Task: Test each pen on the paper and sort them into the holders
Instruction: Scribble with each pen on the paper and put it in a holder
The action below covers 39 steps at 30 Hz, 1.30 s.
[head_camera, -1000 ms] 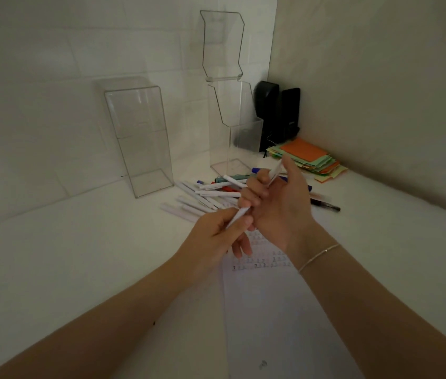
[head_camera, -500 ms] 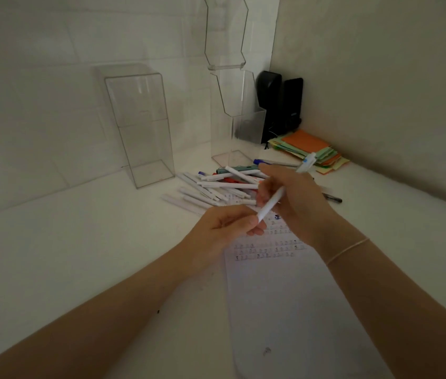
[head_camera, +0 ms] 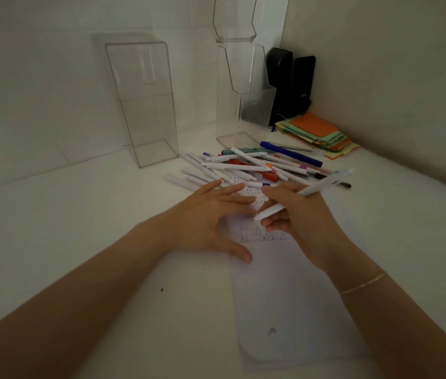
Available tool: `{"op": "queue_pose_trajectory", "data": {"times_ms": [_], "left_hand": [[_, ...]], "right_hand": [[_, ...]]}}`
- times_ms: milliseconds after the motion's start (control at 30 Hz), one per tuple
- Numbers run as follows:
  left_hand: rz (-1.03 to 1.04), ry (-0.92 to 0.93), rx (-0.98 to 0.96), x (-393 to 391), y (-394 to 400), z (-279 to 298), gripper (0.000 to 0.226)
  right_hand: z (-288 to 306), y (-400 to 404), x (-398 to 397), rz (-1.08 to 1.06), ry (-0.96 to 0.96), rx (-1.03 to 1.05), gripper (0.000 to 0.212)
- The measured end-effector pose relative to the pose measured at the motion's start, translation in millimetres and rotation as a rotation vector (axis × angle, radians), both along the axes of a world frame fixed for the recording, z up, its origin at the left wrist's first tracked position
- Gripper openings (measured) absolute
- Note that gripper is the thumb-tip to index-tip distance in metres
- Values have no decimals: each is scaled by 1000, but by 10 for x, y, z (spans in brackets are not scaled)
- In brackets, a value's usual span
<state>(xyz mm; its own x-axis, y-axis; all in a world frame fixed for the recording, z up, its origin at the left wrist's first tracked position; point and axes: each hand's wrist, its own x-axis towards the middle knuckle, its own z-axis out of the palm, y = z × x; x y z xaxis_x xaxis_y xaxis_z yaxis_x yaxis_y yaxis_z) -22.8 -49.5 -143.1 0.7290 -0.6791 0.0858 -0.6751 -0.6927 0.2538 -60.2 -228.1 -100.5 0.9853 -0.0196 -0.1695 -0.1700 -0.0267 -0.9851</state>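
Pinching a white pen (head_camera: pixel 302 194), the right hand (head_camera: pixel 302 217) has its fingers (head_camera: pixel 278 188) curled round the barrel, tip pointing down-left just over the paper (head_camera: pixel 284 296), blue-capped end up toward the right. Can't tell whether the tip touches the sheet. Left hand (head_camera: pixel 210 217) lies flat, fingers (head_camera: pixel 239 199) straight and spread, thumb out, pressing on the paper's left edge and holding nothing. Thin bracelet (head_camera: pixel 364 284) on the right wrist.

Paper lies lengthwise on the white table (head_camera: pixel 52 242), with small rows of test marks between the hands and one scribble near its near end. Just beyond the hands, a loose pile of pens (head_camera: pixel 246 166), mostly white, with a dark blue marker (head_camera: pixel 291 154) along its far side. Two clear acrylic holders stand toward the far edge: a plain box holder (head_camera: pixel 142 105) on the left, a tiered holder (head_camera: pixel 243 88) on the right. In the far right corner, black speakers (head_camera: pixel 290 86) and a stack of orange and green notes (head_camera: pixel 317 132). White tiled wall behind, plain beige wall on the right. Dim light.

Versus half a second earlier: the left hand has let go of the pen and dropped flat onto the paper; the right hand alone has the pen, lower and nearer the sheet. Camera has tipped downward somewhat.
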Motion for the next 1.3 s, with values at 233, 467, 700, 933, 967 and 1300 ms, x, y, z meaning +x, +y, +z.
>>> {"op": "queue_pose_trajectory", "data": {"times_ms": [233,467,700,933,967,1300], "left_hand": [[-29,-77,16,-45,-3,-4,97],[-20,-49,3,-34,-15,-8,104],[-24,-26,-37,-62,-14,-5,97],[-23,43,-60,-59,-13,-15,95],[-24,48,-64,-57,-14,-18,95],[-26,68,-66,-33,-9,-39,93]], "right_hand": [[-284,166,-7,-128,-159,-337,28],[-352,194,-30,-103,-209,-428,31],[-386,195,-26,-139,-253,-444,30],[-385,200,-28,-136,-277,-456,29],[-386,203,-28,-142,-280,-466,29],[-368,197,-52,-98,-210,-364,25]]}}
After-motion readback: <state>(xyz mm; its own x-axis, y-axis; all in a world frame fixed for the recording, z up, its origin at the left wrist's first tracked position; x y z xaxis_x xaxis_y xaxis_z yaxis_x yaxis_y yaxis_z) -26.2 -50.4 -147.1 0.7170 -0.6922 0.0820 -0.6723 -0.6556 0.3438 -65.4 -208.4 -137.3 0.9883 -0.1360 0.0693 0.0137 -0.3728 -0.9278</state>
